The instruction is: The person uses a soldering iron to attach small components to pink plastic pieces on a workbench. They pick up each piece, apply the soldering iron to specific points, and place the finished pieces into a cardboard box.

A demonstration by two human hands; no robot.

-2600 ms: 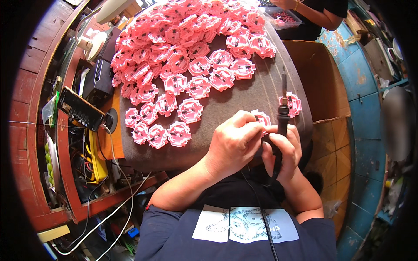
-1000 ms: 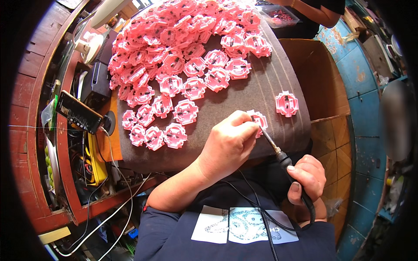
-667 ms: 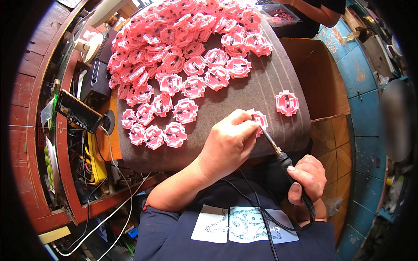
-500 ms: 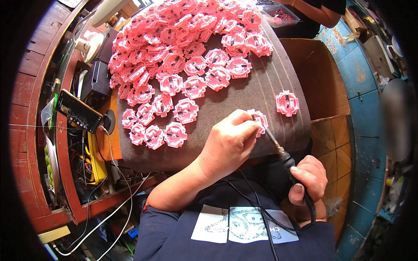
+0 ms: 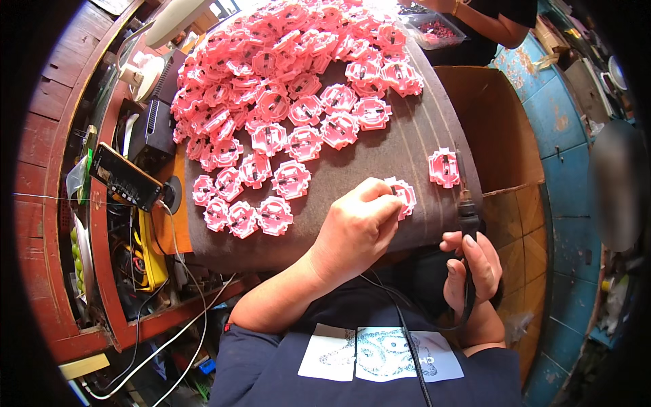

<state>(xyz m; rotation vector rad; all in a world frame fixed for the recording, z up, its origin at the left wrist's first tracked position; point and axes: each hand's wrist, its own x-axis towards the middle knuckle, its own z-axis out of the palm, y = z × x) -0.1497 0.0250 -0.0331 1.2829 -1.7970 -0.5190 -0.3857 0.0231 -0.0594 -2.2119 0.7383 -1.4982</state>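
Soldering iron in right hand; shirt lettering unclear

Pink piece partly behind left fingers

Lighting: bright, strongest at top, where the far end of the heap of pink pieces pales. Shadows: dark edging beneath nearer pieces on the grey counter; cardboard box dim inside. Blur: grey shape at right, smeared. Distortion: blue cabinets and red boards bowed; corners black.
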